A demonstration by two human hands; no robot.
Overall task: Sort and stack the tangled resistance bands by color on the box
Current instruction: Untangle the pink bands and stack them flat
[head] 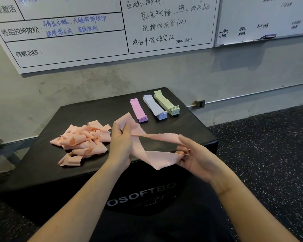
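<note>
Head view: black soft box (47, 165), top face toward camera, front face printed with partly hidden lettering.

Left hand (120, 145) grips one end of a peach band (157, 158), fingers curled round it; that end fans up above the thumb. Right hand (194, 159) pinches the opposite end, fabric bunched between thumb and fingers. Band hangs stretched and twisted between both hands, above the box's near edge, right of centre.

Peach pile (82, 142): loose tangled bands, left half of the box top, just left of the left hand.

Far right corner of the box top, three flat stacks side by side, long axes parallel: pink stack (138, 110) leftmost, lavender stack (155, 107) middle, green stack (166, 103) rightmost and the tallest.

Whiteboard (73, 48) with handwriting on the grey wall behind; speckled dark floor (269, 145) to the right.
</note>
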